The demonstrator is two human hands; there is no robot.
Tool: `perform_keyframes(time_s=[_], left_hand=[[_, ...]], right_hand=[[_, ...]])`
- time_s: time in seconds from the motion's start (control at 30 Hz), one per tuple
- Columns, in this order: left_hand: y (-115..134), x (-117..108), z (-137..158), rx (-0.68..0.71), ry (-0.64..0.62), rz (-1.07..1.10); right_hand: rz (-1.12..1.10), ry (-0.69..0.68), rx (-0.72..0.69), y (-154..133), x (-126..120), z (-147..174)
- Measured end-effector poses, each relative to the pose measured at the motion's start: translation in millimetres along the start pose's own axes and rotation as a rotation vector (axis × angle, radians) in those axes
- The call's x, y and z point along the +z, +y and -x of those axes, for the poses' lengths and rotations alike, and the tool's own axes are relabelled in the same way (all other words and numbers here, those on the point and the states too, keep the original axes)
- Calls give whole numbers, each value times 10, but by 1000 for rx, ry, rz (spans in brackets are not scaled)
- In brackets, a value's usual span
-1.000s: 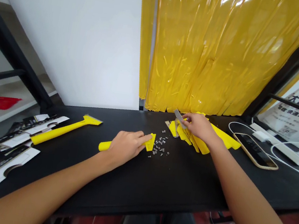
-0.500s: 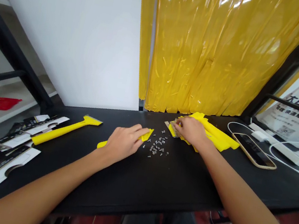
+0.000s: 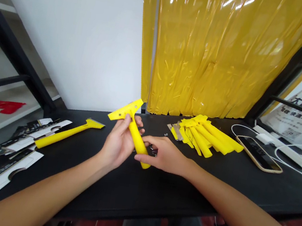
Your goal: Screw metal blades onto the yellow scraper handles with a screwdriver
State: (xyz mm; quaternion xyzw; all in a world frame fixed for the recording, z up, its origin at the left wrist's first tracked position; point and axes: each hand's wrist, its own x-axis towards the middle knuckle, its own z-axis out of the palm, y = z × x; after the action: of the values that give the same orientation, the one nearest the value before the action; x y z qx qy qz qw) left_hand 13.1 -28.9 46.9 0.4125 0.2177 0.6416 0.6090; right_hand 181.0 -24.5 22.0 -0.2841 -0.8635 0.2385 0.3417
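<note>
A yellow scraper (image 3: 136,137) is held up in front of me, its wide flat head at the upper left with holes in it. My left hand (image 3: 117,143) is closed around the neck below the head, thumb on the front. Fingers and thumb of my right hand (image 3: 166,155) pinch the lower end of the handle. Small screws and nuts (image 3: 165,134) on the black table are mostly covered by my right hand. To the right lies a pile of yellow scraper parts (image 3: 208,136), with metal blade pieces (image 3: 176,132) at its left end.
Another yellow scraper (image 3: 63,134) rests at the left, its handle end by black-and-white card sleeves (image 3: 8,173). A phone (image 3: 259,153), white cables and a power strip (image 3: 288,147) lie at the right. A white panel and yellow plastic strips (image 3: 207,60) stand behind the table.
My right hand has left the pile and come to the scraper's handle. My left hand has turned, lifting the scraper so its head points up and left.
</note>
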Motion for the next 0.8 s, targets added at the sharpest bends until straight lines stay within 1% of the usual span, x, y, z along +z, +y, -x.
perform_keyframes(time_s=[0.07, 0.1, 0.13, 0.2, 0.23, 0.3, 0.33, 0.37, 0.4, 0.43, 0.47, 0.5, 0.57, 0.63, 0.7, 0.8], left_hand=[[-97, -44, -14, -19, -13, -33], [-134, -83, -44, -16, -24, -97], [-157, -134, -91, 2, -31, -195], [-146, -275, -224, 111, -8, -466], [-106, -361, -303, 181, 18, -657], [39, -558, -460, 286, 25, -1167], [137, -662, -528, 304, 38, -1431], [245, -769, -586, 284, 32, -1667], [354, -875, -633, 244, 52, -1872], [460, -980, -670, 188, 105, -2048], [554, -1082, -698, 75, 142, -2183], [634, -1179, -721, -71, 159, -2273], [735, -1355, -757, -351, 194, -2348], [760, -1495, -789, -514, 140, -2341], [736, -1597, -817, -565, 76, -2339], [690, -1700, -851, -540, 9, -2345]], right_hand=[[-69, 24, 51, 18, 51, -10], [-107, 36, 70, 30, 56, -18], [-136, 51, 88, 42, 43, -27], [-120, 106, 141, 78, -53, -45], [-68, 156, 177, 109, -140, -51], [93, 261, 264, 209, -389, -47], [163, 296, 307, 279, -543, -33], [229, 303, 347, 361, -708, -9], [299, 304, 385, 451, -876, 25], [375, 307, 421, 544, -1040, 68], [459, 306, 465, 635, -1194, 119], [549, 275, 517, 719, -1332, 174], [695, 215, 622, 857, -1545, 282], [776, 130, 701, 944, -1671, 366], [813, 35, 769, 985, -1724, 415], [817, -56, 870, 995, -1724, 437]])
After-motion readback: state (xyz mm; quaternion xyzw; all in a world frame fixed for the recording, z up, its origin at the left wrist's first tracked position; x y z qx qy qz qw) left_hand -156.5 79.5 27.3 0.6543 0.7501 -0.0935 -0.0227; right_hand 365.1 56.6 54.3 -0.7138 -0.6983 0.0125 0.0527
